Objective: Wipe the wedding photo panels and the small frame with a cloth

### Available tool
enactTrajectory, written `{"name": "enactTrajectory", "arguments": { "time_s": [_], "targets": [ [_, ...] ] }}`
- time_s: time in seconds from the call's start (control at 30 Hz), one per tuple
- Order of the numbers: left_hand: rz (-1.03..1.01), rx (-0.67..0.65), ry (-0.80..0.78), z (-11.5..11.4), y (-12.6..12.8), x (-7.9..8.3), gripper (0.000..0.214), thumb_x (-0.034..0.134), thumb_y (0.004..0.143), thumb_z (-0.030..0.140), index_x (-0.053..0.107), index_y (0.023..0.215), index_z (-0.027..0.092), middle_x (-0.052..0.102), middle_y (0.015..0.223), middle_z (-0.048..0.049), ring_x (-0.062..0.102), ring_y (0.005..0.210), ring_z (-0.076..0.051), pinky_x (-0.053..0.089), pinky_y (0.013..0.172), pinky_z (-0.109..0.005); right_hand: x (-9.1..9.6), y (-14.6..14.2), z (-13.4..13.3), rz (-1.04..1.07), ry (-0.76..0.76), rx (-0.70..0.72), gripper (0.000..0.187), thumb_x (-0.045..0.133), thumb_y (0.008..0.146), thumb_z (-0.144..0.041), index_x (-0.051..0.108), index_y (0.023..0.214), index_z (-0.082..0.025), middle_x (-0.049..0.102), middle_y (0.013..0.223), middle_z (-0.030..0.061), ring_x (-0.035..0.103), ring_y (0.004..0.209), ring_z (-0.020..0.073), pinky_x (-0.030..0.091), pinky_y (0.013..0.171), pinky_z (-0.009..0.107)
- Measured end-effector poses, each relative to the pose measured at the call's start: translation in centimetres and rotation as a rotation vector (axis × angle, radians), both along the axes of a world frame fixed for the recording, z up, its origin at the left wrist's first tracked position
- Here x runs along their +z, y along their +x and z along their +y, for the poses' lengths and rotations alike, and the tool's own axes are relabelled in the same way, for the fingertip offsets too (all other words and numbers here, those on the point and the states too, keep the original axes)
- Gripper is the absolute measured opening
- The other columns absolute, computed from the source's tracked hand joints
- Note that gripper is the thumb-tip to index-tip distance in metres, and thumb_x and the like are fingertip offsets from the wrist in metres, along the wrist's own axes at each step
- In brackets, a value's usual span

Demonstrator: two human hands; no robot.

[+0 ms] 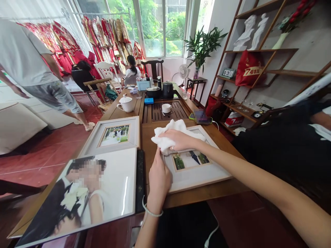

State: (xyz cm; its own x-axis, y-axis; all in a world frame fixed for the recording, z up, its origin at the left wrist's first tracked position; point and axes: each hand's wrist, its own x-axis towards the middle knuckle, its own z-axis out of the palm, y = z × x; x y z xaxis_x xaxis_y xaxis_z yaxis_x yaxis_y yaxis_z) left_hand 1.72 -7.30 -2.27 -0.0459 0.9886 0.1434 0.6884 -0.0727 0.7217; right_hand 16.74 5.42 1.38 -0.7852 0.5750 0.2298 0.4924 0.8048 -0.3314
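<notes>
A white-framed photo [196,172] lies flat on the wooden table [207,194] in front of me. My right hand [178,139] presses a crumpled white cloth [168,132] onto the frame's upper left part, fingers closed over it. My left hand [159,175] rests on the frame's left edge with fingers curled against it, steadying it. A bracelet circles my left wrist.
A second framed photo [115,136] and a large wedding print [82,193] lie at left. Behind stand a tea tray [165,112], white teapot [126,103], cup [166,108], kettles and a phone [203,117]. A person walks at left; another sits at the far end. Shelves line the right wall.
</notes>
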Motion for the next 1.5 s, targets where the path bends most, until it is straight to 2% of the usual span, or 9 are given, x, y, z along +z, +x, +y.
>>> {"name": "enactTrajectory", "arguments": {
  "time_s": [0.3,0.43,0.57,0.67,0.8,0.97,1.1,1.3,1.5],
  "targets": [
    [-0.089,0.0,-0.014,0.1,-0.2,0.2,0.051,0.031,0.092,0.014,0.039,0.142,0.007,0.059,0.135,-0.0206,0.061,0.119,-0.031,0.048,0.096,-0.045,-0.3,1.5,-6.0,0.019,-0.085,-0.038,0.075,0.064,0.071,-0.015,0.045,0.143,-0.017,0.054,0.141,0.0129,0.049,0.127,0.0293,0.035,0.108,0.047],
    [-0.115,0.044,-0.023,0.7,-0.4,0.9,0.045,0.027,0.097,0.021,0.045,0.136,0.008,0.062,0.131,-0.0199,0.062,0.118,-0.029,0.048,0.095,-0.04,0.6,2.1,-8.3,0.002,-0.164,-0.074,0.074,0.067,0.071,-0.016,0.046,0.142,-0.015,0.055,0.138,0.0148,0.049,0.126,0.0303,0.036,0.107,0.047],
    [0.157,-0.018,-0.026,1.7,-0.7,2.1,0.045,0.022,0.1,0.027,0.058,0.12,0.01,0.067,0.119,-0.0217,0.068,0.105,-0.032,0.05,0.088,-0.041,2.2,1.9,-10.2,-0.014,-0.236,0.004,0.062,0.067,0.069,-0.013,0.056,0.13,-0.016,0.062,0.127,0.0118,0.054,0.117,0.0286,0.041,0.102,0.045],
    [0.376,-0.144,0.003,2.4,-0.9,2.6,0.037,0.032,0.098,0.02,0.06,0.12,0.011,0.068,0.109,-0.0216,0.068,0.099,-0.033,0.05,0.086,-0.042,2.8,1.4,-11.5,-0.03,-0.216,0.065,0.046,0.067,0.068,-0.014,0.064,0.114,-0.016,0.067,0.114,0.0099,0.055,0.11,0.0288,0.044,0.098,0.044],
    [0.553,-0.22,0.092,2.8,-0.9,2.2,0.033,0.042,0.095,0.016,0.059,0.123,0.012,0.068,0.101,-0.02,0.068,0.097,-0.03,0.052,0.084,-0.039,3.2,1.4,-13.4,-0.007,-0.232,0.122,0.056,0.063,0.067,-0.009,0.062,0.121,-0.021,0.068,0.117,0.0048,0.053,0.112,0.0272,0.043,0.098,0.042],
    [0.494,-0.139,0.129,2.3,-0.7,1.4,0.031,0.041,0.095,0.015,0.058,0.12,0.011,0.064,0.12,-0.0229,0.066,0.108,-0.032,0.052,0.086,-0.041,4.5,3.3,-15.5,-0.05,-0.334,0.083,0.065,0.063,0.067,-0.011,0.059,0.131,-0.021,0.065,0.124,0.0054,0.052,0.119,0.0269,0.04,0.103,0.042],
    [0.365,-0.007,0.052,1.8,0.1,1.1,0.037,0.042,0.095,0.021,0.053,0.127,0.007,0.063,0.126,-0.025,0.066,0.111,-0.033,0.052,0.091,-0.042,4.8,6.1,-16.8,-0.096,-0.383,-0.069,0.064,0.065,0.067,-0.012,0.06,0.13,-0.023,0.062,0.13,0.0051,0.052,0.123,0.027,0.04,0.105,0.041],
    [0.156,0.051,0.119,0.9,1.7,-0.9,0.058,0.042,0.093,0.022,0.032,0.143,-0.008,0.04,0.147,-0.0342,0.039,0.14,-0.038,0.042,0.108,-0.048,2.6,11.2,-16.7,-0.108,-0.14,-0.355,0.072,0.063,0.064,-0.009,0.059,0.132,-0.03,0.06,0.134,0.0043,0.053,0.125,0.0312,0.042,0.105,0.046],
    [0.099,0.033,0.131,0.6,1.7,-1.8,0.063,0.041,0.095,0.027,0.029,0.145,-0.009,0.037,0.149,-0.0344,0.034,0.142,-0.037,0.036,0.114,-0.048,0.8,13.9,-12.0,-0.145,0.183,-0.489,0.059,0.06,0.073,-0.019,0.059,0.132,-0.026,0.062,0.132,0.0087,0.055,0.122,0.0345,0.045,0.101,0.054]
  ]
}}
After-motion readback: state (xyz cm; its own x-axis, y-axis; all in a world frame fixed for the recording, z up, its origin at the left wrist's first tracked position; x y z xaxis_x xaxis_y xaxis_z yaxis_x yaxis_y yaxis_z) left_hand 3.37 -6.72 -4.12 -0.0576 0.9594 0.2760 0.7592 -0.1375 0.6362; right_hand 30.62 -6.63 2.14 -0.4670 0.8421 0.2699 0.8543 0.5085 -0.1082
